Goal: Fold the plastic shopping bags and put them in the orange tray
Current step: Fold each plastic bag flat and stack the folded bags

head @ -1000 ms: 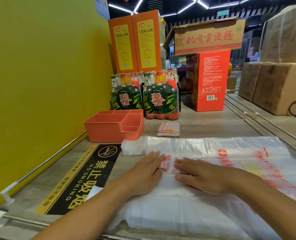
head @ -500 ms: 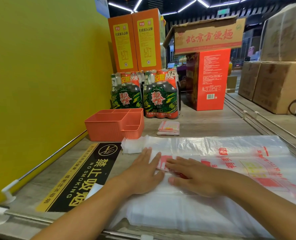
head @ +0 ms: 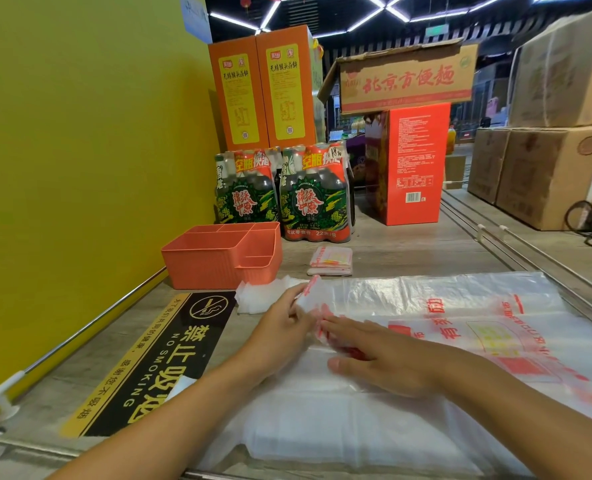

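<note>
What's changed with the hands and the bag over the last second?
The left hand, flat on the plastic bag a second ago, now pinches the bag's end and lifts it up and over toward the right. The right hand stays pressed flat on the bag, about where it was. The orange tray and the folded bag beside it have not moved.

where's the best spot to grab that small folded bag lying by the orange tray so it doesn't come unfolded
Judging by its pose, take the folded bag across its two long side edges, coming straight down from above. It lies flat on the counter as a thin rectangle, apart from the orange tray, so a thumb-and-fingers pinch over the whole stack should keep the layers pressed together.
</note>
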Available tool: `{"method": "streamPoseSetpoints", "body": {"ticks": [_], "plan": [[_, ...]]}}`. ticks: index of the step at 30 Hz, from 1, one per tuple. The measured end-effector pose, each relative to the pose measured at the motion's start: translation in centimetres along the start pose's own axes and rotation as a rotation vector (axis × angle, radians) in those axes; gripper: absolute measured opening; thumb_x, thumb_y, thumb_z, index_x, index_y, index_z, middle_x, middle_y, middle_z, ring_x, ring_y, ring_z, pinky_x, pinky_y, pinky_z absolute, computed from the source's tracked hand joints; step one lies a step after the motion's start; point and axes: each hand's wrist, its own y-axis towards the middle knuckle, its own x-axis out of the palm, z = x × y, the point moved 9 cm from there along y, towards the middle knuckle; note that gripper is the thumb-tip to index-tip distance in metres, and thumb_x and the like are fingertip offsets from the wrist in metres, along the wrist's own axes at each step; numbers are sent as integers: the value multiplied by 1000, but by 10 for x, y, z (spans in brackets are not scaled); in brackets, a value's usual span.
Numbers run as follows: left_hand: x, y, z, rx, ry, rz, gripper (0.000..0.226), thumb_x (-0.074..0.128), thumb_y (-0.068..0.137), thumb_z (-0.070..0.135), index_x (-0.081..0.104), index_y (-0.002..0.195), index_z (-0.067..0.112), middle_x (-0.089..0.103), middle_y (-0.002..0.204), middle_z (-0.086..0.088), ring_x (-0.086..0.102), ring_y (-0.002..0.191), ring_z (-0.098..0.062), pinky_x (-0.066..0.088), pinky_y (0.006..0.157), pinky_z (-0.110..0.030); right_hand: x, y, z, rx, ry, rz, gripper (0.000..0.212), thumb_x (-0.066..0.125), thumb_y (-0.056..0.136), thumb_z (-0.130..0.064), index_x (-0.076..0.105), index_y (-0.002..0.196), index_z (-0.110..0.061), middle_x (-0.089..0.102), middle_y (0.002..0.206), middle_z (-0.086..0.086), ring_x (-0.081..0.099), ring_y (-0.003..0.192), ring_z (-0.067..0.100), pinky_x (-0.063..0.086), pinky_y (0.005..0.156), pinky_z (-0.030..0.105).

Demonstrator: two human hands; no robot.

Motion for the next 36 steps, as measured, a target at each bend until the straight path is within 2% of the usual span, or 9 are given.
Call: {"method": "streamPoseSetpoints", "body": {"ticks": [3,5,8,11,15,21,25,31,36], "plan": [[-12,-2,6,19,96,124,47,42,99,-9,52,135,20,68,99,2,62,76,8,47,64,-7,-5,-3,1,49,0,4,68,40,101,-60,11,159,-42,6,166,-19,-2,151,1,0,125,31],[-28,-2,4,21,149,237,51,38,99,-8,50,135,25,67,114,-3,65,90,0,53,68,-12,-9,-8,2,86,-50,-2,65,39,102,-59,22,159,-33,15,167,-9,8,155,15,10,125,36],[-35,-1,2,18,224,273,37,40,102,-1,45,122,30,66,107,-2,66,88,-4,60,71,-31,-10,-13,-4,78,-70,-32,59,38,104,-53,36,153,-20,25,164,-5,21,151,15,17,121,30],[-18,-4,9,112,294,143,26,49,102,9,50,114,32,67,91,2,63,71,-3,51,62,-30,-12,-13,-8,72,-26,-17,55,41,105,-49,41,147,-13,37,157,2,33,143,20,26,117,32],[17,-11,1,214,452,-209,35,58,98,20,53,129,34,65,122,13,61,107,-1,49,92,-24,-23,-15,4,127,-28,-13,27,48,104,-44,53,130,-37,59,105,-20,56,103,13,42,84,21],[23,-13,-2,216,637,-345,56,50,100,19,35,151,36,31,160,18,26,144,4,22,116,-15,-63,-21,25,240,-146,244,50,54,100,-48,45,148,-33,46,152,-10,45,137,15,38,111,32],[26,-8,-7,201,704,-390,66,48,98,15,25,157,34,44,152,8,43,127,-2,28,93,-4,-34,-7,3,91,-66,173,32,58,98,-39,53,130,-35,59,127,-11,58,115,16,46,100,34],[26,4,5,337,917,-409,63,50,96,10,32,154,31,40,156,8,40,141,-9,36,114,-28,-26,-5,6,100,-79,170,51,58,97,-44,44,144,-32,58,137,-8,56,117,15,46,101,35],[21,10,27,473,1061,-304,54,44,99,20,34,150,33,60,137,0,59,118,-22,49,91,-37,-36,-9,7,120,-89,262,65,60,96,-47,32,153,-38,55,143,-6,55,122,16,45,99,31]]}}
